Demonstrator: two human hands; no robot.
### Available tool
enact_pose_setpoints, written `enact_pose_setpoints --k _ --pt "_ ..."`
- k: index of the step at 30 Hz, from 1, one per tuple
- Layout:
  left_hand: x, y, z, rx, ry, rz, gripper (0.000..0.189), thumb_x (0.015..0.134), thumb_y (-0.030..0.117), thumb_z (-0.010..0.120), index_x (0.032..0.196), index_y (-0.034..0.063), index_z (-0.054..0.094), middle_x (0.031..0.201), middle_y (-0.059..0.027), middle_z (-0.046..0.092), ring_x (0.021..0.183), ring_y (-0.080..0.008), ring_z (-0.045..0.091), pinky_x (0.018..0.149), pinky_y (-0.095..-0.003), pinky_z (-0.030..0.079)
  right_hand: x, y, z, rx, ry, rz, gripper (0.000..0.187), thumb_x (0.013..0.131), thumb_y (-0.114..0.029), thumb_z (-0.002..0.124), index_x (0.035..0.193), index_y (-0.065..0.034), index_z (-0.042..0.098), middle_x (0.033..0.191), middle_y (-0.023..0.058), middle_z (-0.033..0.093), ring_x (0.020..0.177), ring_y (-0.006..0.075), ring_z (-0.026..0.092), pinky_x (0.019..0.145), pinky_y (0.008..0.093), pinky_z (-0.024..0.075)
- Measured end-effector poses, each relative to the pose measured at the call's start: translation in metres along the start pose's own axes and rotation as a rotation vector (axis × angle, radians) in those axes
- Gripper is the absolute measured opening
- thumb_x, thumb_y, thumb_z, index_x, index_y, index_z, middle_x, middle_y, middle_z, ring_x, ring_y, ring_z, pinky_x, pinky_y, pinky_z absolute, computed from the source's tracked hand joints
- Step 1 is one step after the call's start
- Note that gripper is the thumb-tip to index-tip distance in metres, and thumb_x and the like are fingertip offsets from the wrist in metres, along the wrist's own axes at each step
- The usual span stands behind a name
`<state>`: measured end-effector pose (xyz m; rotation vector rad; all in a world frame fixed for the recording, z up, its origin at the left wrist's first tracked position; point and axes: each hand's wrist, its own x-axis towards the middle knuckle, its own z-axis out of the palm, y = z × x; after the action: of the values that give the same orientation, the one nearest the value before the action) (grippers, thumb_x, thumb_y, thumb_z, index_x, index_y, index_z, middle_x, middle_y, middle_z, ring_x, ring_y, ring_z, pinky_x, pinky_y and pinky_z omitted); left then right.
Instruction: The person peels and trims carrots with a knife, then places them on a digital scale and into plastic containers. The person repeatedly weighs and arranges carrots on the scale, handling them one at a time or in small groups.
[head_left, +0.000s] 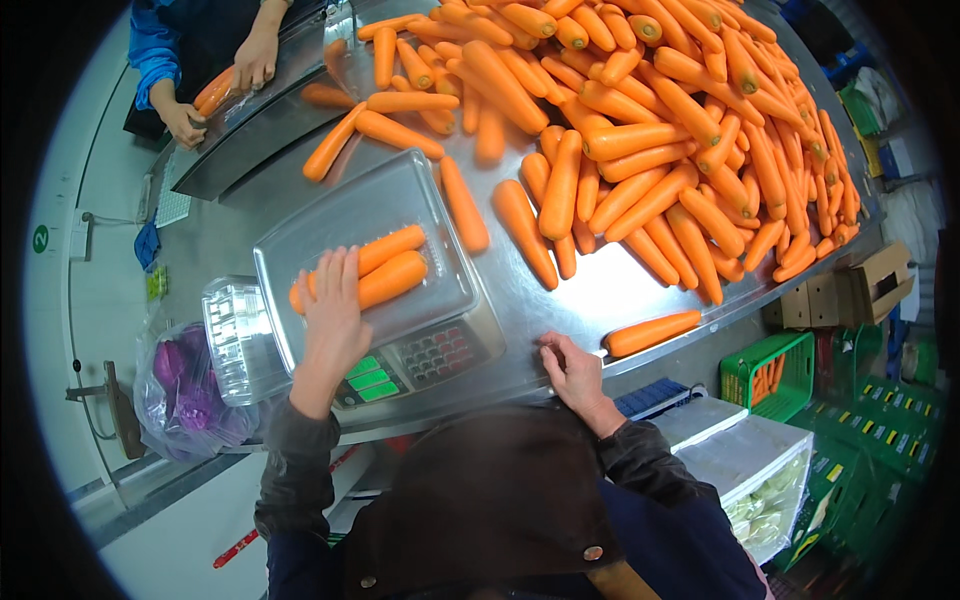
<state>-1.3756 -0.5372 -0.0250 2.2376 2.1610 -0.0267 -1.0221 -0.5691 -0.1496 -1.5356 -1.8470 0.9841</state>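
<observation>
My left hand (335, 307) lies over two carrots (394, 281) in a clear plastic tray on the pan of a digital weighing scale (457, 300). Its fingers rest across the carrots' left parts; whether they grip is unclear. Close to the metal table's front edge, my right hand (574, 371) has its fingers curled, with no object visible in it. A single carrot (652, 334) lies on the table to its right. Beyond both hands spreads a large heap of carrots (637, 142). Stacked clear plastic trays (244, 341) stand left of the scale.
A co-worker's hands (255, 60) hold a wrapped carrot pack at a metal machine (262, 127), top left. A bag of purple vegetables (187, 382) sits at the left. Beyond the table's right edge are a green crate (802, 375), cardboard boxes (870, 289) and a white foam box (772, 450).
</observation>
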Motion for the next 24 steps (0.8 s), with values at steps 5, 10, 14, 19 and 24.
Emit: enact_pose_setpoints --k 5,10,14,19,24 --pt "0.019 -0.008 0.012 -0.06 0.034 0.018 0.088 0.062 0.002 0.066 0.145 0.0007 0.038 0.129 -0.0169 0.05 0.124 -0.0338 0.046 0.107 -0.0589 0.029 -0.004 -0.001 -0.003 -0.12 -0.078 -0.043 0.014 0.091 -0.016 0.064 0.105 -0.0141 0.067 0.088 0.0103 0.071 0.074 0.0341 0.068 0.063 0.0416 0.0528" --pt "0.026 -0.03 0.009 -0.11 0.064 0.091 0.088 0.055 0.001 0.066 0.141 0.0018 0.043 0.125 -0.016 0.051 0.119 -0.0341 0.048 0.104 -0.0509 0.032 -0.003 -0.005 0.002 -0.118 -0.032 -0.078 0.01 0.09 -0.013 0.066 0.1 -0.0135 0.068 0.086 0.0095 0.071 0.072 0.0307 0.069 0.061 0.0392 0.0524" --pt "0.039 -0.069 -0.022 -0.087 0.166 0.05 0.09 0.057 0.001 0.067 0.142 0.0032 0.04 0.124 -0.0163 0.051 0.119 -0.0347 0.048 0.104 -0.0505 0.031 -0.003 -0.005 0.007 -0.138 -0.012 -0.087 0.012 0.089 -0.016 0.069 0.101 -0.0131 0.068 0.082 0.0088 0.07 0.067 0.0273 0.069 0.06 0.0369 0.0525" --pt "0.095 -0.158 -0.056 0.022 0.358 -0.04 0.083 0.061 0.003 0.066 0.14 0.0032 0.043 0.12 -0.0133 0.052 0.114 -0.0324 0.049 0.099 -0.0499 0.033 -0.007 -0.006 0.012 -0.136 -0.02 0.039 0.02 0.086 -0.023 0.073 0.102 -0.0119 0.07 0.077 0.0075 0.072 0.067 0.0238 0.071 0.063 0.0339 0.055" --pt "0.157 -0.24 -0.062 0.103 0.39 -0.141 0.085 0.061 0.004 0.066 0.142 0.0057 0.04 0.119 -0.0127 0.051 0.116 -0.0317 0.048 0.1 -0.0495 0.032 -0.006 0.0 0.018 -0.179 -0.036 0.1 0.023 0.083 -0.021 0.073 0.1 -0.0074 0.069 0.072 0.0064 0.07 0.061 0.0191 0.067 0.061 0.0301 0.0532"
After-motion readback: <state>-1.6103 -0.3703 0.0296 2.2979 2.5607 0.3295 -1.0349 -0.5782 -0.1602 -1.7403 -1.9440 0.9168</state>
